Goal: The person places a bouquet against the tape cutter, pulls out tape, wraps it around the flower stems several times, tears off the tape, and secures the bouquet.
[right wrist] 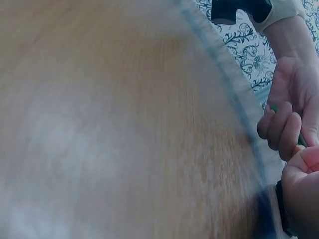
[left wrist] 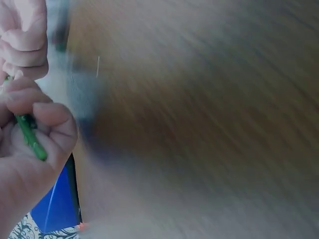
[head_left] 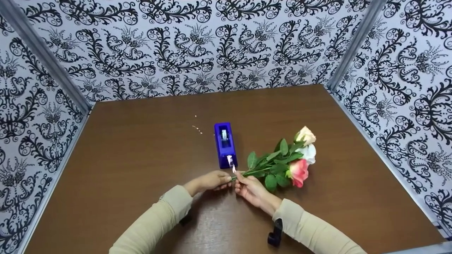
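Observation:
Three artificial roses, peach, white and pink [head_left: 299, 173], lie bunched with their green leafy stems [head_left: 259, 168] pointing left. My left hand [head_left: 214, 180] grips the stem ends; in the left wrist view a green stem end [left wrist: 32, 139] shows across the palm of that hand [left wrist: 35, 149]. Beside it my right hand [head_left: 252, 190] pinches at the stems, by a shiny strip of tape [head_left: 233, 168] near its fingertips. Just behind both hands stands a blue tape dispenser [head_left: 222, 148] with a clear roll in it. In the right wrist view the two hands almost meet.
Small pale scraps [head_left: 197, 129] lie on the brown table [head_left: 141, 141] left of the dispenser. Patterned black-and-white panels [head_left: 197, 46] with grey edges stand around the back and sides. Black straps hang near both sleeves.

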A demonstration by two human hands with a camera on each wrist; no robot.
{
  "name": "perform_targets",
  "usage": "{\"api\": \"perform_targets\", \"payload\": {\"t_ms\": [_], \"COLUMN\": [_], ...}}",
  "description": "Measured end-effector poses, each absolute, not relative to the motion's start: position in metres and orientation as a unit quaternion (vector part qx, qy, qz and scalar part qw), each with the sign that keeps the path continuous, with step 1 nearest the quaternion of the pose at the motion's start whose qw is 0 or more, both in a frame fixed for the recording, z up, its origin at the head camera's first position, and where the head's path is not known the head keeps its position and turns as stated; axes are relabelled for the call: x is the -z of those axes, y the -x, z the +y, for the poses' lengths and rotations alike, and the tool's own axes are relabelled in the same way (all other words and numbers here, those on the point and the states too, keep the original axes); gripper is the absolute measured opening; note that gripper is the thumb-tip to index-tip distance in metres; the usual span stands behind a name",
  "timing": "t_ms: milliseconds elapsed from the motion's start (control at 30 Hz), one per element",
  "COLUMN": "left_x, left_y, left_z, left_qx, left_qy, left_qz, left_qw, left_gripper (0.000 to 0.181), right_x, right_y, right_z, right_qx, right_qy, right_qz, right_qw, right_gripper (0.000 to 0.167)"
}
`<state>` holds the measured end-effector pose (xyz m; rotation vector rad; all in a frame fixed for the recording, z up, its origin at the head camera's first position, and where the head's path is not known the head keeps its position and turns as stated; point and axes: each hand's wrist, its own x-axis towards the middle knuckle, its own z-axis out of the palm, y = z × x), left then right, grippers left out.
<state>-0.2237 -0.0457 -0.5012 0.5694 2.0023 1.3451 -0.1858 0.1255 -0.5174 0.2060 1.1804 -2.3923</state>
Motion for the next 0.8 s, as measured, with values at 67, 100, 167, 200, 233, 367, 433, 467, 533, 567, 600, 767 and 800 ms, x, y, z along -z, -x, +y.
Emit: {"api": "perform_targets", "payload": {"t_ms": [67,100,167,200,233,367,433,467,533,567,600,767,800], "left_x": [0.5,0.5,0.499,0.498,0.497,0.496,0.496,0.496,0.496,0.496,0.496,0.498,0.499], "left_y": [0.223,0.222,0.22,0.219,0.217,0.212,0.21,0.21,0.209,0.209,0.209,0.21,0.211], "left_z": [-0.044,-0.044,-0.042,-0.042,-0.041,-0.04,-0.04,-0.039,-0.039,-0.039,-0.039,-0.042,-0.042], "left_qx": [-0.508,-0.504,-0.494,-0.486,-0.48,-0.457,-0.451,-0.447,-0.449,-0.454,-0.458,-0.494,-0.502], "left_qy": [-0.229,-0.238,-0.254,-0.259,-0.261,-0.268,-0.271,-0.274,-0.273,-0.271,-0.267,-0.249,-0.243], "left_qz": [0.775,0.781,0.795,0.803,0.81,0.833,0.839,0.842,0.843,0.841,0.839,0.816,0.809], "left_qw": [0.297,0.28,0.245,0.229,0.215,0.159,0.134,0.124,0.117,0.117,0.12,0.168,0.184], "left_gripper": [0.028,0.027,0.024,0.022,0.021,0.017,0.016,0.016,0.016,0.016,0.016,0.022,0.024], "right_x": [0.516,0.516,0.515,0.514,0.514,0.513,0.512,0.513,0.513,0.513,0.513,0.512,0.512], "right_y": [0.185,0.184,0.183,0.183,0.183,0.182,0.182,0.182,0.182,0.182,0.182,0.184,0.184], "right_z": [0.123,0.122,0.12,0.119,0.117,0.114,0.113,0.113,0.113,0.113,0.114,0.117,0.118], "right_qx": [0.872,0.873,0.875,0.876,0.876,0.87,0.87,0.869,0.866,0.865,0.862,0.843,0.839], "right_qy": [-0.088,-0.094,-0.107,-0.115,-0.123,-0.144,-0.145,-0.144,-0.138,-0.135,-0.132,-0.112,-0.106], "right_qz": [0.433,0.435,0.44,0.443,0.446,0.463,0.466,0.468,0.475,0.48,0.486,0.523,0.53], "right_qw": [0.21,0.198,0.17,0.154,0.139,0.091,0.078,0.073,0.066,0.064,0.063,0.061,0.062], "right_gripper": [0.011,0.009,0.005,0.003,0.003,0.01,0.01,0.01,0.009,0.009,0.008,0.008,0.009]}}
